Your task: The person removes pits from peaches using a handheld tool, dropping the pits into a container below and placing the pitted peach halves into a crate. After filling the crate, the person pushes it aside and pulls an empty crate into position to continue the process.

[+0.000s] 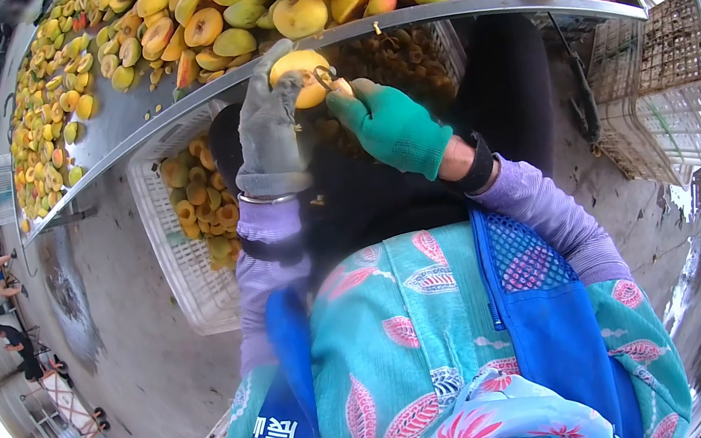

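Observation:
My left hand (268,135), in a grey glove, holds a halved yellow peach (302,75) with its cut side facing my other hand. In a green glove, my right hand (393,125) is closed around a small pitting tool (324,77) with a thin curved metal end, which touches the peach's cut face. The tool's handle is mostly hidden by my fingers. Both hands are just in front of the metal table's edge (232,77), above my lap. Many halved peaches (244,14) are heaped on the table right beyond them.
Below the table on the left, a white plastic crate (162,243) contains peach halves (202,203). Brownish pieces (403,64) lie in another container under the table. Stacked white crates (665,88) stand at right on the concrete floor (133,342). Two people are far off at left.

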### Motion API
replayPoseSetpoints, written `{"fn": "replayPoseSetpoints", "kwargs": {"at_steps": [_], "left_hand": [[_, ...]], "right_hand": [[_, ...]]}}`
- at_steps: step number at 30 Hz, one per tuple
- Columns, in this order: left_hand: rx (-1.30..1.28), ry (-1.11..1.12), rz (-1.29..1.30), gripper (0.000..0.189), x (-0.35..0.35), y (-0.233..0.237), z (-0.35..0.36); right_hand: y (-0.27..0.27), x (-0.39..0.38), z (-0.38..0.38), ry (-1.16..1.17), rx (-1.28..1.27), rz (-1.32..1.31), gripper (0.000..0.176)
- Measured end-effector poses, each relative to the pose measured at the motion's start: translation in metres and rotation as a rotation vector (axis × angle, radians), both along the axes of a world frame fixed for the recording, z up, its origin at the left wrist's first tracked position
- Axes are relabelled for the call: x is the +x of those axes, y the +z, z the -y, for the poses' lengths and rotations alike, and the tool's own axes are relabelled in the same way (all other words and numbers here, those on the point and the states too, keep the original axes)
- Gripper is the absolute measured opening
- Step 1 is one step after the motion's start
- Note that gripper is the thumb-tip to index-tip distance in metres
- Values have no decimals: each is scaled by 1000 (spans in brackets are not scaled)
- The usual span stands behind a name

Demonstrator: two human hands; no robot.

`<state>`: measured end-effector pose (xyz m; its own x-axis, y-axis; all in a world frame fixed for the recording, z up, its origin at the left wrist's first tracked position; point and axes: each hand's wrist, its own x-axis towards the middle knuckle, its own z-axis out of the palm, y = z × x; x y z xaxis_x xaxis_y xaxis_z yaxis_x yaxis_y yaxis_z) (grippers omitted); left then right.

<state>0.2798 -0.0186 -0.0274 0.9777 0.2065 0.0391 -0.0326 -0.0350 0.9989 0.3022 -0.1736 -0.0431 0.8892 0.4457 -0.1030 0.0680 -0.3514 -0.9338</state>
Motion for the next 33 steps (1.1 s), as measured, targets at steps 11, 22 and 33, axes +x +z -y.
{"fn": "replayPoseSetpoints", "kwargs": {"at_steps": [11, 22, 33], "left_hand": [[-639, 103, 2, 26, 9, -21, 16], [-375, 29, 45, 36, 17, -18, 19], [-280, -101, -75, 36, 34, 5, 15]], "right_hand": [[-8, -11, -13, -87, 137, -26, 39], [-7, 5, -1, 90, 138, 79, 38], [-6, -1, -9, -16, 232, -47, 40]]}}
